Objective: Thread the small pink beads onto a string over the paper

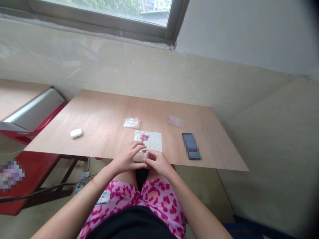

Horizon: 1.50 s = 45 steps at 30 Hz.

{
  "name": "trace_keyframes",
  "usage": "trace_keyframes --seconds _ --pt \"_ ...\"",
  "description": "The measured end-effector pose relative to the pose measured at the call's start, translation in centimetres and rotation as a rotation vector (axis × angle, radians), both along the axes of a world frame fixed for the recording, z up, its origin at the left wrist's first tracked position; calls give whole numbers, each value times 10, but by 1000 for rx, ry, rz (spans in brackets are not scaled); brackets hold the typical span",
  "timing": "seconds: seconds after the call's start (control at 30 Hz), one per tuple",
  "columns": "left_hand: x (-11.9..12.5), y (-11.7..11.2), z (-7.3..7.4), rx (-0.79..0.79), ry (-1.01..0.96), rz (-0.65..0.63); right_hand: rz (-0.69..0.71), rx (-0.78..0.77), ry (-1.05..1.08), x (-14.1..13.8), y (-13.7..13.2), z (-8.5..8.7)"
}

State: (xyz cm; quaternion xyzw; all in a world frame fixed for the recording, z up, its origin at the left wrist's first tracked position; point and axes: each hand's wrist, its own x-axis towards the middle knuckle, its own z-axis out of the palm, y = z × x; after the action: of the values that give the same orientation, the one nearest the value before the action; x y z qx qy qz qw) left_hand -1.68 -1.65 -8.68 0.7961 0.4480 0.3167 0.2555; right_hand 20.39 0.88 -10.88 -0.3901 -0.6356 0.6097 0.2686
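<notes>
Hands (127,158) around half-hidden clear plastic bag (144,156)

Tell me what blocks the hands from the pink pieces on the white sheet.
Nothing visible. The left hand and right hand hold a clear plastic bag over the white sheet, just short of the pink pieces.

A small white case (76,133) lies on the plywood board (104,116), well left of a blurred phone (191,146). A power strip (81,183) sits below, near the red table (32,169).
</notes>
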Motion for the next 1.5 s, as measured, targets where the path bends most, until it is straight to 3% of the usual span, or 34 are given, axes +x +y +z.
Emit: trace_keyframes --seconds 0.2,0.37,0.53,0.63,0.77,1.23,1.4,1.5 --pt "8 -2 -12 -104 64 -37 31 47 -38 -3 -4 -2" --pt "-2 3 -15 -76 91 -5 2 142 -81 2 4 -9" --pt "-16 14 -24 -34 174 179 -147 437 -338 0 20 -18" --pt "-22 20 -32 -20 239 264 -105 607 -510 -14 29 -22" --pt "-25 23 -40 3 250 307 -49 704 -701 -35 35 -25" --pt "-22 24 -49 8 236 304 -139 669 -764 -39 36 -32" --pt "-23 25 -50 -1 224 304 -112 643 -701 -44 43 -31" --pt "-22 24 -48 -9 204 308 -170 581 -591 -44 47 -32"
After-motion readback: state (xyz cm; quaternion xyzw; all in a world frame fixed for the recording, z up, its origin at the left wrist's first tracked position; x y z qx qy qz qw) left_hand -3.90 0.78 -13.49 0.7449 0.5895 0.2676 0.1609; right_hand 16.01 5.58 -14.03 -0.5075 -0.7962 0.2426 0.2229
